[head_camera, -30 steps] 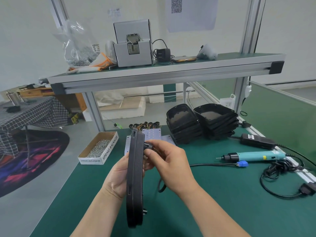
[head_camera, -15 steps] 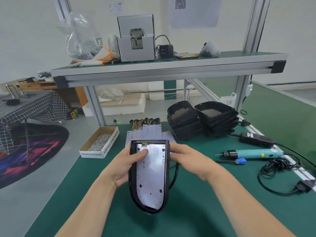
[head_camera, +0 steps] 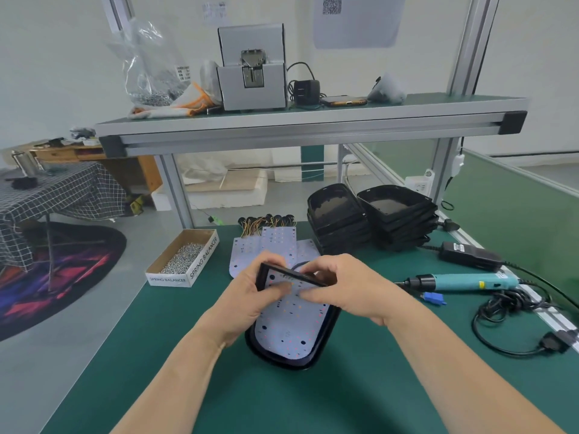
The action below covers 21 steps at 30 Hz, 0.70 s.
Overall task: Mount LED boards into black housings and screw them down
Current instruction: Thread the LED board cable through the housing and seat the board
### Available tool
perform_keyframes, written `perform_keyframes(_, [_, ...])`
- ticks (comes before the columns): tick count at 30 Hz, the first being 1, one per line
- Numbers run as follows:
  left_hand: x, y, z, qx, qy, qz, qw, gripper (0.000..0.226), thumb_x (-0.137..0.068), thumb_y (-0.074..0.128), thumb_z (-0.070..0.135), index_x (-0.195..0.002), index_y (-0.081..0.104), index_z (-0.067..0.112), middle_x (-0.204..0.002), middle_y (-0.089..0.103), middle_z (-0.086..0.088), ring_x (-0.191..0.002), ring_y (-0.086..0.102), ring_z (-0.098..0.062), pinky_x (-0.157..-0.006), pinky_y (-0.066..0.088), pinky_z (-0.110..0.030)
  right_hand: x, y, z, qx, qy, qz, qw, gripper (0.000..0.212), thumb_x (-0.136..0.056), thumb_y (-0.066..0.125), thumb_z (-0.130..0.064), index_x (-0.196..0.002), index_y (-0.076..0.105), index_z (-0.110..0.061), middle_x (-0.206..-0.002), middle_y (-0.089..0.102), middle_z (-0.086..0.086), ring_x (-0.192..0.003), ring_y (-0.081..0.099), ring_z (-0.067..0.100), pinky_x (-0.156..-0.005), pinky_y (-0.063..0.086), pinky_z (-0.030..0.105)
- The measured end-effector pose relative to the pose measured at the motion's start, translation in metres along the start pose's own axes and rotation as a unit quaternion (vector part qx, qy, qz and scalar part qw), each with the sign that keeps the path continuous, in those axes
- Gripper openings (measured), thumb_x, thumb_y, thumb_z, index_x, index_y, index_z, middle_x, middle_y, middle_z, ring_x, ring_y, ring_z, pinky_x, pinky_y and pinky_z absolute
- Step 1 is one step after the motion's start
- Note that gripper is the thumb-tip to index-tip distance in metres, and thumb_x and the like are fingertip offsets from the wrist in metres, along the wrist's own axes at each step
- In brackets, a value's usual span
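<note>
- Seats the board (head_camera: pixel 291 327) in the housing (head_camera: pixel 282 360) — by the look of it the mounting step, with no screw driven yet.
- Grips the housing's far left corner with the left hand (head_camera: pixel 250 296), thumb laid on the board.
- Curls the right hand (head_camera: pixel 341 289) over the far right edge, thumb pressing on the board; keeps both hands close together at that end, nearly touching.
- Holds the housing open face up just above the bench (head_camera: pixel 282 402), in front of the spare boards (head_camera: pixel 279 239); seems to rest its near end on the mat, far end raised a little.
- Cannot tell whether the board lies fully flat under the fingers.
- Next, most likely: calls for pushing the board home with its holes lined up and laying the housing flat, then freeing the right hand for the driver (head_camera: pixel 463 281), well apart on the right, and taking screws from the box (head_camera: pixel 183 261) on the left.
- Against half a second ago: has lowered the housing toward the bench and skewed it slightly, with the right thumb moved from the rim onto the board.
- Against a second ago: has turned the housing from standing on edge to face up.
</note>
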<state>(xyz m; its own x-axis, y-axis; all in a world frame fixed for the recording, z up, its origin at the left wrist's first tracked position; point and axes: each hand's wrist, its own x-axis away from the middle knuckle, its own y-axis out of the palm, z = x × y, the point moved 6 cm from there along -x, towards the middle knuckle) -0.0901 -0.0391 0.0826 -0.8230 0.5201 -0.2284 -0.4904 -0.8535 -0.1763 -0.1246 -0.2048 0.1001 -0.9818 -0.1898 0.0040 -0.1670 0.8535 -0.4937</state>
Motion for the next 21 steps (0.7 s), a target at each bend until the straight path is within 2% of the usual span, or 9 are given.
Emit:
perform_keyframes(2, [0.000, 0.001, -0.001, -0.007, 0.007, 0.003, 1.000, 0.016, -0.086, 0.068, 0.019, -0.098, 0.060, 0.025, -0.085, 0.055, 0.008, -0.080, 0.047, -0.010, -0.074, 0.039, -0.017, 0.001, -0.001, 0.000, 0.052, -0.037, 0.053, 0.997, 0.020, -0.085, 0.078, -0.026, -0.105, 0.074, -0.026, -0.084, 0.067, 0.014, -0.070, 0.049, 0.014, -0.068, 0.038, 0.032])
perform_keyframes(6, [0.004, 0.002, -0.007, -0.004, 0.010, 0.014, 1.000, 0.016, -0.085, 0.068, 0.020, -0.097, 0.061, 0.029, -0.085, 0.056, 0.009, -0.079, 0.050, -0.010, -0.075, 0.041, -0.015, 0.007, 0.002, -0.003, 0.112, -0.071, 0.077, 0.988, 0.019, -0.087, 0.076, -0.027, -0.106, 0.074, -0.029, -0.068, 0.060, -0.005, -0.058, 0.047, 0.005, -0.060, 0.040, 0.023])
perform_keyframes(9, [0.006, 0.002, -0.011, 0.010, 0.010, 0.035, 0.999, 0.018, -0.085, 0.069, 0.021, -0.098, 0.062, 0.032, -0.083, 0.057, 0.009, -0.080, 0.050, -0.012, -0.075, 0.042, -0.015, 0.008, 0.001, -0.009, 0.141, -0.080, 0.082, 0.983, 0.019, -0.089, 0.073, -0.028, -0.108, 0.074, -0.027, -0.065, 0.060, -0.005, -0.059, 0.051, 0.010, -0.063, 0.045, 0.029])
perform_keyframes(14, [0.003, 0.006, -0.010, 0.010, 0.021, 0.060, 0.998, 0.019, -0.085, 0.068, 0.020, -0.096, 0.062, 0.034, -0.083, 0.058, 0.012, -0.079, 0.051, -0.007, -0.074, 0.043, -0.013, 0.008, -0.003, -0.015, 0.202, -0.074, 0.085, 0.973, 0.023, -0.091, 0.070, -0.033, -0.113, 0.073, -0.027, -0.070, 0.061, -0.006, -0.068, 0.053, 0.016, -0.065, 0.043, 0.030])
perform_keyframes(17, [0.000, 0.007, -0.008, 0.003, 0.009, 0.039, 0.999, 0.020, -0.084, 0.069, 0.022, -0.097, 0.062, 0.035, -0.085, 0.059, 0.008, -0.081, 0.052, -0.010, -0.076, 0.043, -0.016, 0.011, -0.005, -0.014, 0.188, -0.065, 0.083, 0.977, 0.023, -0.092, 0.070, -0.031, -0.114, 0.073, -0.028, -0.079, 0.066, -0.001, -0.072, 0.055, 0.018, -0.068, 0.045, 0.031])
perform_keyframes(19, [0.000, 0.008, -0.007, -0.003, 0.004, 0.021, 1.000, 0.020, -0.084, 0.070, 0.022, -0.099, 0.062, 0.033, -0.086, 0.058, 0.005, -0.081, 0.052, -0.013, -0.078, 0.043, -0.021, 0.013, -0.007, -0.011, 0.173, -0.047, 0.088, 0.980, 0.025, -0.089, 0.074, -0.034, -0.113, 0.073, -0.031, -0.086, 0.069, -0.002, -0.074, 0.059, 0.015, -0.068, 0.047, 0.027])
perform_keyframes(21, [0.000, 0.009, -0.007, -0.005, 0.003, 0.016, 1.000, 0.020, -0.084, 0.070, 0.021, -0.100, 0.062, 0.030, -0.087, 0.056, 0.003, -0.081, 0.051, -0.015, -0.079, 0.042, -0.024, 0.014, -0.009, -0.008, 0.181, -0.039, 0.102, 0.977, 0.027, -0.086, 0.075, -0.036, -0.113, 0.072, -0.031, -0.082, 0.066, -0.009, -0.069, 0.055, 0.007, -0.061, 0.041, 0.020])
